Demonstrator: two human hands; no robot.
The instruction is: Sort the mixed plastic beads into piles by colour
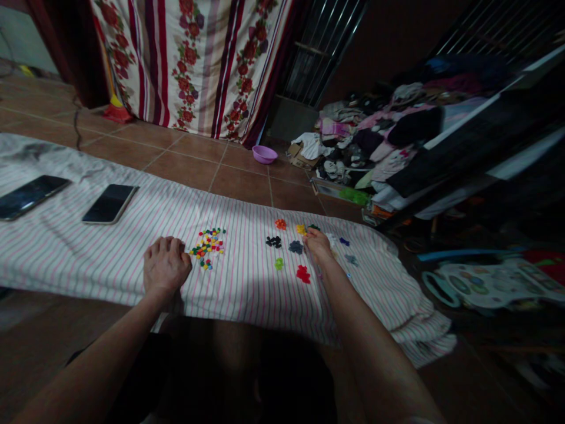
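A pink-striped white cloth (247,282) lies spread on the tiled floor. A mixed heap of small coloured beads (207,244) sits near its middle. My left hand (165,264) rests on the cloth just left of that heap, fingers curled under. To the right lie small sorted clusters: orange (281,224), black (273,241), grey-blue (295,247), light green (279,263), red (302,274) and yellow (301,229). My right hand (318,244) reaches among them, fingers pinched together by the yellow cluster; what it holds is too small to see.
Two dark phones (109,204) (29,195) lie on the cloth's left part. A purple bowl (265,154) stands on the tiles beyond. A pile of clothes (375,141) fills the right. A floral curtain (198,59) hangs behind. A toy board (489,285) lies at right.
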